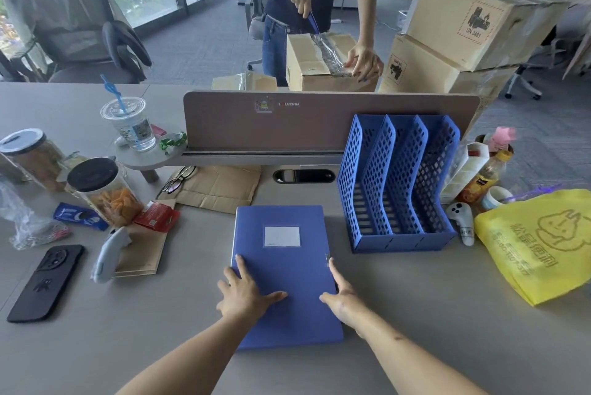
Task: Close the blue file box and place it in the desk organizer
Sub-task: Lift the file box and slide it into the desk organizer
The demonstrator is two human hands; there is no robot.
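Box: blue file box (281,270) lay flat, lid down, centre tabletop (415,314).
Hands: left hand (244,292), right hand (342,298) open, pressing it.
Left: lifting into desk organizer (396,190), two o'clock.

**One head-worn view, looking forward and down**

A single wide-angle camera sits on the person's head, above the near edge of the desk (415,314). It tilts down over both forearms, close to the hands, and reaches far past the divider panel (319,126) to office floor and windows. Edges bow outward. No second view overlaps it.
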